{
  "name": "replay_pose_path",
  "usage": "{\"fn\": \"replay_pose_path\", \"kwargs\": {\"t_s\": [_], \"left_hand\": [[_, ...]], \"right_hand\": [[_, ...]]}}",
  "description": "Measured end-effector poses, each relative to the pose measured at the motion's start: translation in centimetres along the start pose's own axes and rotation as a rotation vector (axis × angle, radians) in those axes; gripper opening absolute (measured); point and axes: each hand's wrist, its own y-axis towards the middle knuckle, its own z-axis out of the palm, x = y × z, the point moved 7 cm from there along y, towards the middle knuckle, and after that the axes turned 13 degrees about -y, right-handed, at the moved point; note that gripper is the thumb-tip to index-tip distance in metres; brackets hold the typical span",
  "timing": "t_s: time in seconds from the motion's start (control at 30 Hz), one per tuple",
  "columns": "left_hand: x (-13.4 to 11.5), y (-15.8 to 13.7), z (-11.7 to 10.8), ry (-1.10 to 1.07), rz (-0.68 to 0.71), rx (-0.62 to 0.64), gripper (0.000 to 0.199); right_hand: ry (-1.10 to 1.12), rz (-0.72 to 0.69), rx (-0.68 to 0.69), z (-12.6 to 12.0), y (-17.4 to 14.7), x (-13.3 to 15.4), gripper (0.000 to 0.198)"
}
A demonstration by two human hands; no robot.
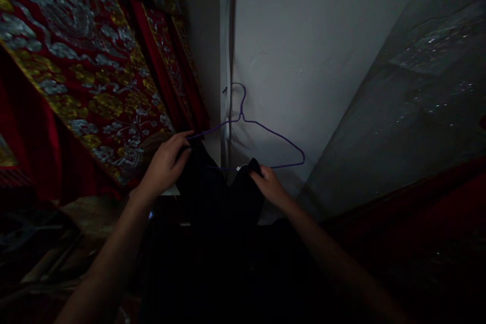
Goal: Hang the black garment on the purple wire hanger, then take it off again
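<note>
A thin purple clothes hanger (273, 133) hangs by its hook near the edge of a pale wall panel. Over its left shoulder lies a dark garment (205, 177), which drapes down into shadow. My left hand (165, 162) is closed at the left end of the hanger, with the garment's dark cloth at its fingers. On the right, my right hand (269, 183) pinches a raised edge of the same garment just below the hanger's bottom bar. A small white tag (238, 168) shows beside that edge. The hanger's right shoulder is bare.
Red cloth with silver and gold embroidery (87, 61) hangs at the left. A pale wall (304, 35) stands behind the hanger. Clear, glittering plastic sheeting (410, 91) covers the right side, above dark red cloth (436, 202). The lower area is very dark.
</note>
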Motion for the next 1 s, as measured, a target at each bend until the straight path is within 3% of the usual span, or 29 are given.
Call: {"fn": "replay_pose_path", "kwargs": {"t_s": [0.17, 0.37, 0.47, 0.6, 0.7, 0.83, 1.0], "left_hand": [[-0.4, 2.6, 2.5, 0.054, 0.062, 0.024, 0.011], [0.2, 4.0, 3.6, 0.048, 0.076, 0.001, 0.029], [0.0, 3.5, 3.2, 0.103, 0.102, 0.0, 0.03], [-0.3, 3.2, 1.9, 0.2, 0.144, -0.017, 0.03], [-0.4, 3.2, 1.7, 0.25, 0.186, 0.037, 0.03], [0.2, 3.3, 1.9, 0.227, 0.196, 0.041, 0.031], [2.2, 3.4, 0.1, 0.168, 0.167, -0.134, 0.019]], "right_hand": [[0.008, -0.078, 0.064, 1.6, -1.2, 1.6, 0.023], [-0.136, -0.223, 0.027, -0.7, -2.4, 3.3, 0.019], [-0.158, -0.237, -0.167, -3.1, -4.2, 3.8, 0.039], [-0.221, -0.173, -0.602, -8.2, -6.9, 4.0, 0.071], [-0.324, -0.114, -0.801, -12.2, -7.5, 4.2, 0.073], [-0.367, 0.068, -0.612, -15.4, -5.8, 2.9, 0.036], [-0.099, 0.188, -0.551, -16.2, -4.6, 2.3, 0.025]]}}
